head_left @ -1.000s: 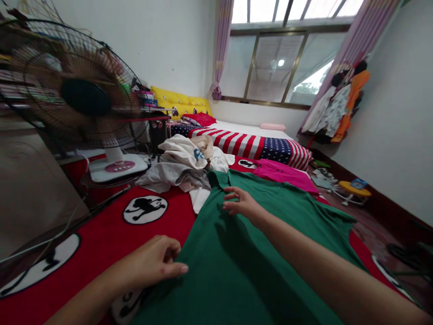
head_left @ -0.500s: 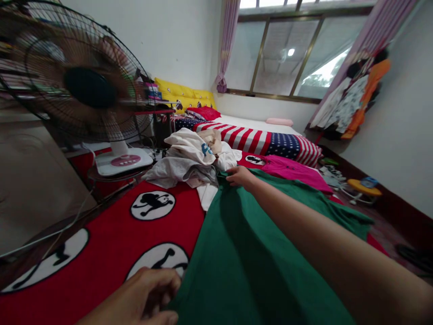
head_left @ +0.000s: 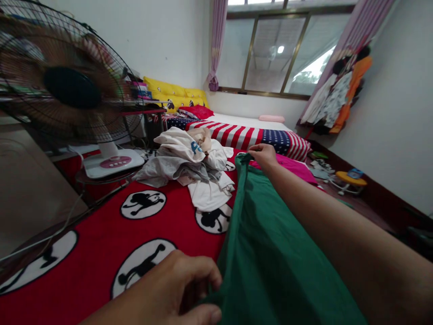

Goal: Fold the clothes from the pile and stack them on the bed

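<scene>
While the right hand point(head_left: 264, 155) pinches the far corner of the green garment point(head_left: 270, 230) between thumb and closed fingertips, the left hand point(head_left: 179, 282), fingers curled and thumb drawn near them, grips its near edge. The garment stretches between the two hands, its left side lifted in a long ridge above the red monkey-print blanket point(head_left: 91, 253). Left of its far end lies a heap of white and grey clothes point(head_left: 184, 146), with a magenta top point(head_left: 297, 170) to the right.
</scene>
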A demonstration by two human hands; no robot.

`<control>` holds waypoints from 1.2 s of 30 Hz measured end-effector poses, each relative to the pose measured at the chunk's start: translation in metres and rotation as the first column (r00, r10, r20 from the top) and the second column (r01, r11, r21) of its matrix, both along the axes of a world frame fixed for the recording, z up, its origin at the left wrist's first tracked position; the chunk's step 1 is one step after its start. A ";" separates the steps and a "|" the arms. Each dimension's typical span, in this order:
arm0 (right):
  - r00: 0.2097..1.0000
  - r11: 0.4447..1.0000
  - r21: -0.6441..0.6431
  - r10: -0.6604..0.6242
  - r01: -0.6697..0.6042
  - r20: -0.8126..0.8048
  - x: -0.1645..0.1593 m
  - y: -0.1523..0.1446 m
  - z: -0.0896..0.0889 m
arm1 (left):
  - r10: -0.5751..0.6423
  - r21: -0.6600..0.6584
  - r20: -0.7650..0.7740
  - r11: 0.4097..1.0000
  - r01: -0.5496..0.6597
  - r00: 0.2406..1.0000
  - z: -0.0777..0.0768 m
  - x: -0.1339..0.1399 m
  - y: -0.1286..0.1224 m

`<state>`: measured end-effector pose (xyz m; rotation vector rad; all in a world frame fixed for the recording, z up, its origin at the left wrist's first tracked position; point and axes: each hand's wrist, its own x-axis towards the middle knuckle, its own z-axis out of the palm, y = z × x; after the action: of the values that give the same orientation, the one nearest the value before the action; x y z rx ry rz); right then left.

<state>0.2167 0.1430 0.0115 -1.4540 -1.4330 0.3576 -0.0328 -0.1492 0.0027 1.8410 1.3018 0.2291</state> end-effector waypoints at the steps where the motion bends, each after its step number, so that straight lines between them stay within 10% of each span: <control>1: 1.000 1.000 0.012 -0.008 0.008 -0.025 0.008 -0.001 -0.001 | -0.029 0.003 -0.005 1.000 0.029 1.000 0.008 0.010 0.001; 5: 0.991 0.999 0.020 -0.036 0.040 -0.132 0.045 -0.005 -0.018 | -0.223 0.021 0.005 0.975 0.223 0.975 0.011 0.054 0.012; 13: 0.980 0.987 -0.052 -0.155 0.150 -0.127 0.112 -0.036 -0.113 | -0.740 0.009 -0.177 0.658 0.753 0.649 -0.064 0.137 0.047; 18: 0.988 0.989 0.017 -0.142 0.144 -0.067 0.118 -0.038 -0.141 | -0.367 0.514 -0.136 0.768 0.382 0.920 -0.051 0.158 0.097; 22: 0.989 0.986 0.075 -0.148 0.150 -0.033 0.119 -0.034 -0.143 | 0.009 0.702 -0.202 0.698 0.139 0.979 -0.079 0.167 0.142; 27: 0.975 0.967 0.128 -0.219 0.221 -0.031 0.123 -0.034 -0.146 | -0.015 0.660 -0.296 0.720 0.216 0.955 -0.116 0.160 0.155; 36: 0.931 0.955 0.083 -0.296 0.285 0.212 0.115 -0.045 -0.137 | -0.070 0.683 -0.333 0.669 0.292 0.940 -0.119 0.158 0.151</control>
<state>0.3319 0.0982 -0.1252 -1.6767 -1.3612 -0.0290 0.1248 0.0017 -0.1162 2.7659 1.2950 0.4369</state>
